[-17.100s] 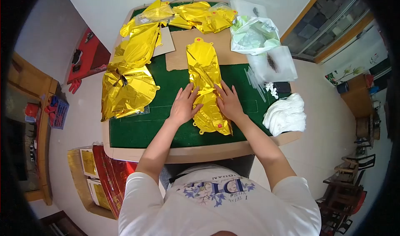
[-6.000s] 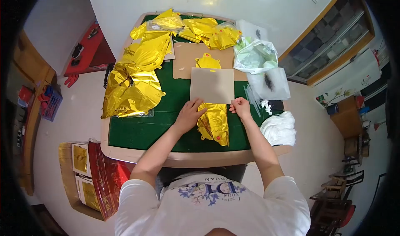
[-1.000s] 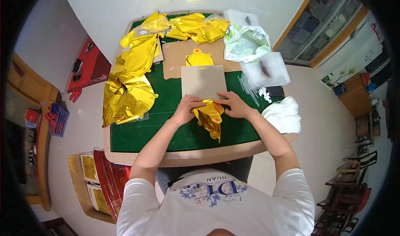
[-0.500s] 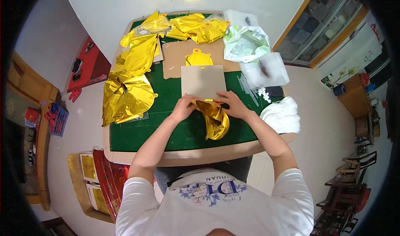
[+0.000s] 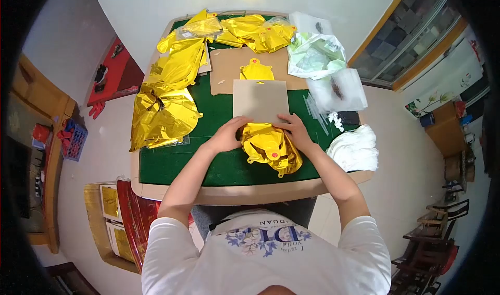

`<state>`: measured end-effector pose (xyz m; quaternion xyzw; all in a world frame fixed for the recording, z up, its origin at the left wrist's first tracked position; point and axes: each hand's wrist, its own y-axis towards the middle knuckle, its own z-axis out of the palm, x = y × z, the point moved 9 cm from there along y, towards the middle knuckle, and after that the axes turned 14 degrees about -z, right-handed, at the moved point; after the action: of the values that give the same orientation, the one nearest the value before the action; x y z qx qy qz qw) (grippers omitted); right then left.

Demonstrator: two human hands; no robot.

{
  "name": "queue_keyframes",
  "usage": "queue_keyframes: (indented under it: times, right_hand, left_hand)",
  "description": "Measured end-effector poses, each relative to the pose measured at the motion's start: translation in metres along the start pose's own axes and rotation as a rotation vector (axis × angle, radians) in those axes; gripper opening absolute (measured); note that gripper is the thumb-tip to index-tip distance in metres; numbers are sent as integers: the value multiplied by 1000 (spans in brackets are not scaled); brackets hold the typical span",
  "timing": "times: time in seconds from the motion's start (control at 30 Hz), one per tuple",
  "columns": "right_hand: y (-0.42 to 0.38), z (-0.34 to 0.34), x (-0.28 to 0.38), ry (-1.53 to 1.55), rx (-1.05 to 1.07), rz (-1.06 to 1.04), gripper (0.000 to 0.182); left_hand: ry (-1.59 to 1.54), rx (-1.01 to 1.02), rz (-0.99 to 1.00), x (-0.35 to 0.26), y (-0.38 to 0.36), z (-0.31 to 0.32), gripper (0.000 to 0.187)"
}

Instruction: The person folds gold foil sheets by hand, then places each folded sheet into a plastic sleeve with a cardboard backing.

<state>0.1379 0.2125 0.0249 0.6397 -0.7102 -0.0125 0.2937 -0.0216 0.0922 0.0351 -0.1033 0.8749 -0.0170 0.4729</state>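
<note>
A beige cardboard sheet (image 5: 260,99) lies in front of me with a gold foil balloon, seemingly deflated, wrapped about it. The crumpled near part (image 5: 263,145) spills over the sheet's lower edge, showing a round tab with a red dot. Another gold end (image 5: 255,72) sticks out past the far edge. At the sheet's lower left corner, my left hand (image 5: 227,134) is closed on the foil, thumb partly hidden. Opposite it, my right hand (image 5: 296,132) grips the foil by the lower right corner, fingertips touching the cardboard.
More gold foil balloons (image 5: 165,112) cover the table's left side and back. A brown cardboard piece (image 5: 223,71) lies behind the sheet. On the right are a plastic bag (image 5: 316,55), clear straws (image 5: 316,112) and a white bundle (image 5: 354,149). An open carton (image 5: 96,224) stands on the floor.
The near foil part has spread from a narrow hanging fold into a wider crumple, its red-dotted tab now showing. My hands stay at the sheet's lower corners. The whole view has shifted slightly.
</note>
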Motion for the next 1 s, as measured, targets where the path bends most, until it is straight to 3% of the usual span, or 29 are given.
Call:
queue_keyframes:
  times: [0.2, 0.23, 0.37, 0.67, 0.77, 0.87, 0.93, 1.0]
  right_hand:
    - [-5, 7, -13, 89, -30, 31, 34]
    - [-5, 11, -20, 141, -53, 30, 30]
    - [-6, 13, -23, 56, -23, -37, 29]
    - [-2, 19, -31, 328, 30, 206, 35]
    - [1, 15, -36, 247, -83, 140, 31]
    - [7, 15, -40, 270, -82, 108, 28]
    - [5, 22, -51, 403, -76, 231, 26]
    - [6, 27, -60, 324, -28, 189, 22]
  left_hand:
    - [376, -233, 151, 14, -7, -19, 51]
    - [358, -269, 204, 6, -9, -21, 43]
    - [347, -224, 198, 8, -4, -13, 42]
    - [389, -201, 205, -6, -3, -18, 40]
    - [382, -198, 202, -9, -3, -19, 36]
    - [375, -240, 228, -7, -1, -17, 33]
    - [350, -298, 204, -2, 1, -18, 30]
    - [303, -339, 186, 3, 2, -18, 30]
